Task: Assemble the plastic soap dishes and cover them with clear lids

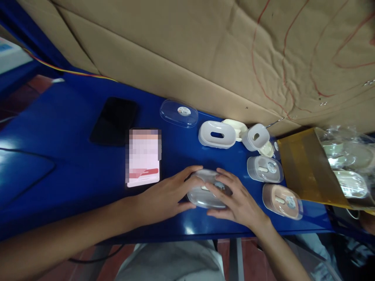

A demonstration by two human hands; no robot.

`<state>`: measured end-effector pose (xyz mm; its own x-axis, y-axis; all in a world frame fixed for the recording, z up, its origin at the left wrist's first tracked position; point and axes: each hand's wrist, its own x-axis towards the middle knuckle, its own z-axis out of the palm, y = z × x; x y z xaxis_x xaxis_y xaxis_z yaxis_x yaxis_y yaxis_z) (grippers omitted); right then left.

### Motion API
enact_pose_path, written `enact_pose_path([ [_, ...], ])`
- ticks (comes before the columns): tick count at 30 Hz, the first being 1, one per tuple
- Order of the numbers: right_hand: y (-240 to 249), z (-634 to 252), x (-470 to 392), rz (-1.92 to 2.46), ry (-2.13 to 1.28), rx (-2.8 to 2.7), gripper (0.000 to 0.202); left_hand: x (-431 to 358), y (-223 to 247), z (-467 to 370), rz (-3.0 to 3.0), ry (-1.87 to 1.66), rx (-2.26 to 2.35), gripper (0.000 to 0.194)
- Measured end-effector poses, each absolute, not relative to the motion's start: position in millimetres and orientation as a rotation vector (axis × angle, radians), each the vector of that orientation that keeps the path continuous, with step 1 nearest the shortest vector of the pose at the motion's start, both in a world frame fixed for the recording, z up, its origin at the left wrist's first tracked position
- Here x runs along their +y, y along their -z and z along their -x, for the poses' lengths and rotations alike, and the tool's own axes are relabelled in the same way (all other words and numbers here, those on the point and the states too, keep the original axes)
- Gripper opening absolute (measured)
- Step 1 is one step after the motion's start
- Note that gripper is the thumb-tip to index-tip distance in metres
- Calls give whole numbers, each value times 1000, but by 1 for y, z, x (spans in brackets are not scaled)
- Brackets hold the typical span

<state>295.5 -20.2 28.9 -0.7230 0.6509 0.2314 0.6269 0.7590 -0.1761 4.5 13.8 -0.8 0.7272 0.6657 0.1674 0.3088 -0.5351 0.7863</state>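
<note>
An oval container with a clear lid (202, 199) sits on the blue table in front of me, a round sticker partly showing on its top. From its left side, my left hand (175, 192) grips it, with fingers over the lid and the thumb at the near edge. My right hand (238, 198) closes on the opposite side, its fingers spread across the top and covering part of the sticker. Just beyond, a grey oval piece with a slot (205, 138) lies by itself. Two lidded containers stand right of my hands, one grey (258, 174) and one peach (283, 208).
Left of my hands lies a lit phone (144, 156) beside a dark flat device (113, 121). A loose clear lid (172, 113), cream pieces (236, 125) and another grey piece (256, 136) line the cardboard (181, 58). At right, a carton (301, 164) holds wrapped containers.
</note>
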Motion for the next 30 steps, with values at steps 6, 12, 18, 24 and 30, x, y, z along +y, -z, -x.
enact_pose_path([
  [6, -33, -294, -32, 993, -17, -2737, 57, 15, 5, -4, -2021, -502, 713, 87],
  [12, -31, -283, -42, 1133, 13, -2702, 59, 15, 5, -4, -2007, -495, 687, 91],
  [18, -19, -294, -43, 995, 40, -2683, 51, 16, -1, -6, -2057, -486, 678, 98],
  [24, -17, -296, -50, 1055, 34, -2679, 50, 14, 1, -4, -2124, -462, 698, 97],
  [30, -20, -321, -103, 1289, 63, -2593, 46, 13, 11, -2, -2233, -562, 793, 74],
])
